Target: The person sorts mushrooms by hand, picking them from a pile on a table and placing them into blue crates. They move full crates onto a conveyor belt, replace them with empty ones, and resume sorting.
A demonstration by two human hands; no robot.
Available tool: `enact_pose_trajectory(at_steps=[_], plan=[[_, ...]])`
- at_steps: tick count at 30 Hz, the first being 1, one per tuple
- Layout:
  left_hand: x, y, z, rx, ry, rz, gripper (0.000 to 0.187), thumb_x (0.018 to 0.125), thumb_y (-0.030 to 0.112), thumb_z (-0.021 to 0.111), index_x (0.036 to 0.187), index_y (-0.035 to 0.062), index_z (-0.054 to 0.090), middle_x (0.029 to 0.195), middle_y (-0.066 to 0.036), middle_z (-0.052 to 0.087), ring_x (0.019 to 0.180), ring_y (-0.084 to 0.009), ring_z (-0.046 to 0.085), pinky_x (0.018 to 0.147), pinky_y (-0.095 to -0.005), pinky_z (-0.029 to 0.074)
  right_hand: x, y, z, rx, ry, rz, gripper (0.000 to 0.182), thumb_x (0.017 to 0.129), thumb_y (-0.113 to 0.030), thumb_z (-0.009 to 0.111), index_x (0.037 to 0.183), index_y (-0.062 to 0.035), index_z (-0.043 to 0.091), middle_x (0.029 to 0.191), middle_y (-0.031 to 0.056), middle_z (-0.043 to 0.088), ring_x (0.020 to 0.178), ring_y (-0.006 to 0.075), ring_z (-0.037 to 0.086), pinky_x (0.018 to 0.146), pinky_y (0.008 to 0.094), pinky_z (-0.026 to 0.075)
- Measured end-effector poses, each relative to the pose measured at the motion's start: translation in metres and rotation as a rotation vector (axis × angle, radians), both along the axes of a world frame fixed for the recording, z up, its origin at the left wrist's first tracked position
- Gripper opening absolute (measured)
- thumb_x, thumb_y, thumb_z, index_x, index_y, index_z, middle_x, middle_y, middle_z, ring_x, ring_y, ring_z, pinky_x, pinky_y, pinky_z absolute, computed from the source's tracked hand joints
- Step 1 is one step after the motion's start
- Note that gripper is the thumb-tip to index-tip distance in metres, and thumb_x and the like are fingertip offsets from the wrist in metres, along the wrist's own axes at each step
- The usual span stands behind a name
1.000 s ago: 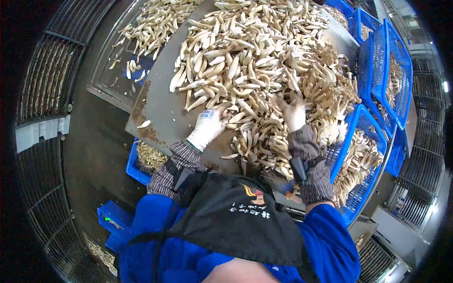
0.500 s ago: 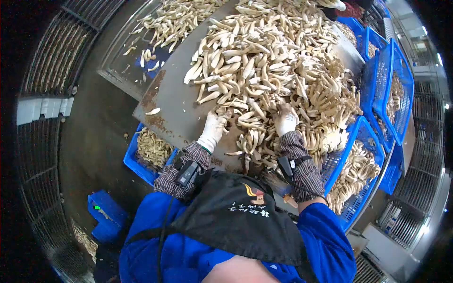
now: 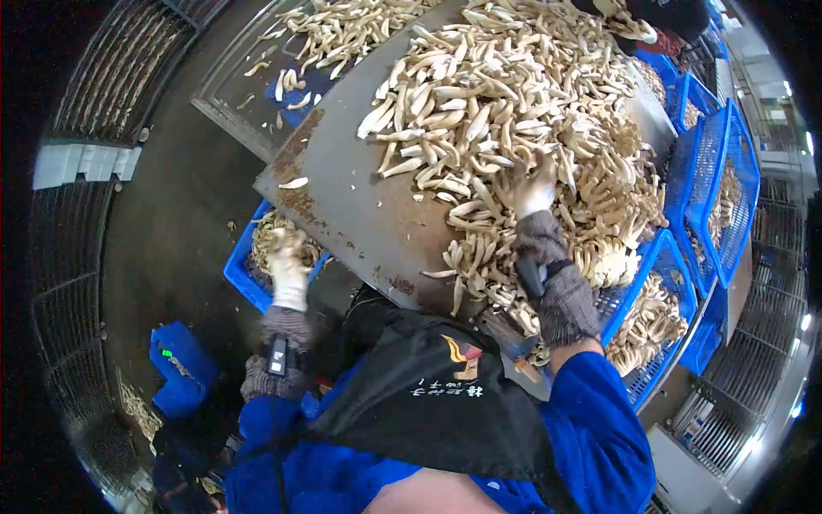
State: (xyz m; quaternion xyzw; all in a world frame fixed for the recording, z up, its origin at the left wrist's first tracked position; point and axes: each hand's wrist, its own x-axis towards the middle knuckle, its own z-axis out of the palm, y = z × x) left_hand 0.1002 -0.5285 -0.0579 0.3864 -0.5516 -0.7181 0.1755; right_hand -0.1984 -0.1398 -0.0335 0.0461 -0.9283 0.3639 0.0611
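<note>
A broad heap of pale, long-stemmed mushrooms [image 3: 479, 111] covers much of the metal table [image 3: 342, 188]. My right hand [image 3: 535, 193], in a white glove, reaches into the heap with its fingers apart among the stems. To the left, beyond the table edge, my left hand [image 3: 288, 265] is over a blue crate [image 3: 244, 283] that holds smaller mushroom pieces. Motion smears its gloved fingers, and I cannot tell whether they hold anything. Striped cuffs cover both wrists.
Mushroom-filled blue crates [image 3: 735, 206] line the right side, one crate [image 3: 612, 313] close by my right forearm. Another person's gloved hand [image 3: 629, 26] is at the far right of the heap. More mushrooms [image 3: 360, 30] lie at the far left. A blue container [image 3: 184, 368] stands on the floor.
My left hand has left the near edge of the heap and swung left and down over the blue crate. My right hand has moved a little farther into the heap.
</note>
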Motion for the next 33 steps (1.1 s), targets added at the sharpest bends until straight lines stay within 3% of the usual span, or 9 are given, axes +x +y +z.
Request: enact_pose_trajectory(at_steps=[4, 8, 12, 14, 17, 20, 24, 27, 33], plan=[[0.070, -0.106, -0.039, -0.221, -0.329, 0.011, 0.059, 0.077, 0.016, 0.069, 0.128, -0.0018, 0.044, 0.123, -0.016, 0.053, 0.109, -0.0265, 0.054, 0.092, -0.0335, 0.046, -0.049, 0.018, -0.005, 0.635, -0.317, -0.037, 0.057, 0.083, -0.033, 0.063, 0.124, 0.0026, 0.049, 0.115, 0.0250, 0.058, 0.107, 0.0358, 0.057, 0.091, 0.0409, 0.046], [-0.003, -0.073, 0.027, -1.337, -0.638, -0.101, 0.074, 0.073, 0.025, 0.075, 0.132, -0.0026, 0.040, 0.133, -0.028, 0.043, 0.121, -0.0408, 0.045, 0.102, -0.0417, 0.038, -0.048, 0.044, -0.013, 0.307, -0.143, -0.086, 0.051, 0.081, -0.023, 0.066, 0.125, -0.0012, 0.051, 0.107, 0.0270, 0.060, 0.098, 0.0362, 0.059, 0.085, 0.0388, 0.047], [-0.081, -0.042, 0.036, -1.471, -0.399, -0.609, 0.062, 0.074, 0.025, 0.072, 0.127, 0.0047, 0.047, 0.130, -0.020, 0.048, 0.117, -0.0366, 0.049, 0.094, -0.0427, 0.044, 0.001, 0.041, 0.009, -0.224, -0.157, -0.271, 0.041, 0.089, -0.015, 0.057, 0.128, -0.0032, 0.050, 0.107, 0.0245, 0.059, 0.096, 0.0297, 0.058, 0.082, 0.0340, 0.047], [-0.112, -0.042, 0.016, -1.399, -0.534, -0.779, 0.042, 0.079, 0.024, 0.066, 0.116, 0.0085, 0.054, 0.124, -0.017, 0.051, 0.106, -0.0347, 0.055, 0.083, -0.0450, 0.048, 0.036, 0.025, 0.032, -0.587, -0.268, -0.487, 0.038, 0.093, -0.014, 0.052, 0.130, -0.0040, 0.049, 0.120, 0.0266, 0.052, 0.108, 0.0300, 0.055, 0.088, 0.0308, 0.047], [-0.155, -0.049, 0.016, -1.455, -0.477, -0.745, 0.025, 0.086, 0.026, 0.059, 0.102, 0.0064, 0.059, 0.102, -0.017, 0.061, 0.088, -0.0341, 0.061, 0.074, -0.0457, 0.049, 0.076, 0.038, 0.025, 0.110, -0.044, -0.101, 0.042, 0.093, -0.014, 0.052, 0.133, -0.0039, 0.046, 0.122, 0.0257, 0.052, 0.111, 0.0309, 0.053, 0.092, 0.0346, 0.044], [-0.202, -0.052, 0.042, -1.323, -0.309, -0.697, 0.027, 0.089, 0.028, 0.056, 0.100, 0.0031, 0.060, 0.091, -0.018, 0.064, 0.082, -0.0346, 0.063, 0.073, -0.0443, 0.049, 0.101, 0.011, 0.035, -0.015, -0.057, -0.076, 0.044, 0.093, -0.017, 0.053, 0.133, -0.0008, 0.044, 0.119, 0.0234, 0.055, 0.112, 0.0301, 0.052, 0.096, 0.0371, 0.040], [-0.252, -0.028, 0.086, -0.650, -0.004, -0.801, 0.042, 0.087, 0.031, 0.059, 0.117, 0.0017, 0.056, 0.106, -0.021, 0.064, 0.101, -0.0326, 0.061, 0.087, -0.0379, 0.048, 0.119, -0.032, 0.055, -0.348, -0.059, -0.090, 0.054, 0.091, -0.023, 0.058, 0.133, 0.0045, 0.039, 0.117, 0.0190, 0.057, 0.103, 0.0267, 0.057, 0.089, 0.0352, 0.045], [-0.265, 0.005, 0.110, -1.095, 0.039, -0.960, 0.060, 0.086, 0.038, 0.061, 0.130, 0.0020, 0.044, 0.128, -0.025, 0.050, 0.120, -0.0348, 0.049, 0.098, -0.0388, 0.041, 0.117, -0.056, 0.049, -0.496, -0.225, -0.059, 0.063, 0.090, -0.029, 0.062, 0.135, 0.0057, 0.035, 0.120, 0.0213, 0.054, 0.100, 0.0287, 0.060, 0.086, 0.0370, 0.050], [-0.194, 0.062, 0.111, -0.753, -0.182, -0.980, 0.049, 0.087, 0.037, 0.062, 0.123, 0.0054, 0.053, 0.114, -0.019, 0.058, 0.101, -0.0327, 0.059, 0.087, -0.0378, 0.048, 0.102, -0.005, 0.004, 0.374, -0.215, 0.539, 0.054, 0.082, -0.018, 0.066, 0.125, 0.0060, 0.046, 0.112, 0.0264, 0.059, 0.102, 0.0369, 0.059, 0.086, 0.0419, 0.048]])
